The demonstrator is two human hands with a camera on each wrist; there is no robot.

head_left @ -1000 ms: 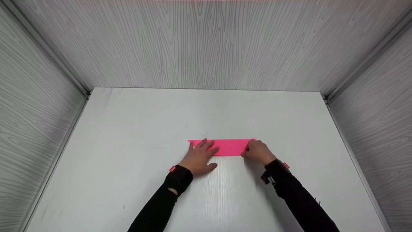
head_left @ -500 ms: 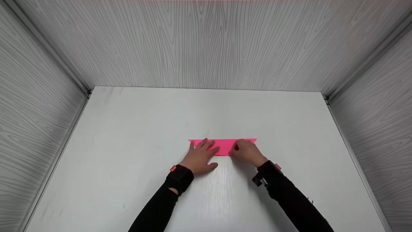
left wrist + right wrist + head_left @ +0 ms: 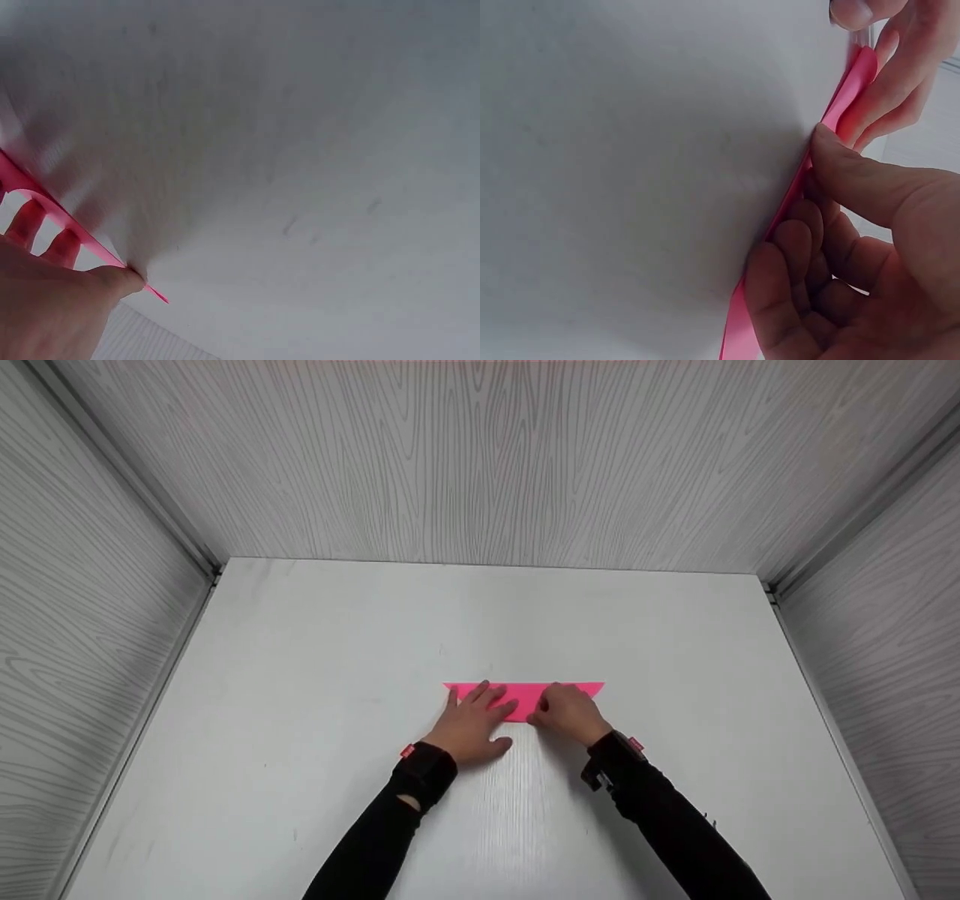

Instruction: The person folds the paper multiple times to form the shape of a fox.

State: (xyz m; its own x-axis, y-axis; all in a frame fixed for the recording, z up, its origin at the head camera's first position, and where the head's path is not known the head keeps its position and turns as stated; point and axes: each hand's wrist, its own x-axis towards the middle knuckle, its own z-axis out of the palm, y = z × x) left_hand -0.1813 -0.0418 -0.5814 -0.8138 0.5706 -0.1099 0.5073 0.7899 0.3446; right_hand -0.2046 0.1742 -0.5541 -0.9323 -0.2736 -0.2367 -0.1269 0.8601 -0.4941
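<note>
A folded strip of pink paper point(image 3: 525, 694) lies flat on the white tabletop, its slanted ends pointing out along the far edge. My left hand point(image 3: 466, 729) rests spread on the left part of the strip; straight fingers press it down, and the thumb lies apart on the near side. My right hand point(image 3: 574, 714) is on the right half with its fingers curled. In the right wrist view, its thumb point(image 3: 840, 154) and curled fingers touch the near edge of the paper point(image 3: 855, 79). In the left wrist view, the pink strip point(image 3: 90, 241) passes under the left hand point(image 3: 45, 307).
The white tabletop point(image 3: 337, 660) spreads around the paper on all sides. Grey wood-grain panels rise at the back point(image 3: 480, 465), left point(image 3: 82, 622) and right point(image 3: 885, 622). Both wrists carry dark straps with cameras.
My right hand has slid left along the paper from its right end to nearer the middle, uncovering the slanted right end. The left hand and the paper stay in place on the table.
</note>
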